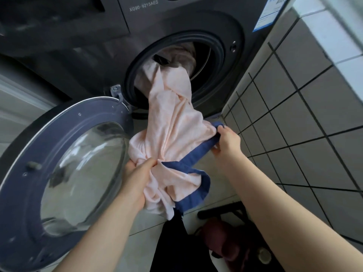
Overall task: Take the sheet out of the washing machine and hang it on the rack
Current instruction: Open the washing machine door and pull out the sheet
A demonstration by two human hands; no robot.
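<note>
A pale pink sheet (172, 122) with a dark blue border trails out of the round opening of the grey washing machine (225, 55). Part of it still lies inside the drum. My left hand (137, 177) grips a bunched fold of the pink cloth below the opening. My right hand (227, 142) pinches the blue border farther right, stretching that edge between the two hands. The lower end of the sheet hangs loose under my left hand. No rack is in view.
The machine's round glass door (64, 169) stands swung open at the left, close to my left forearm. A grey tiled wall (304, 114) runs along the right. Dark clothing and a reddish item (225, 238) lie low on the pale floor.
</note>
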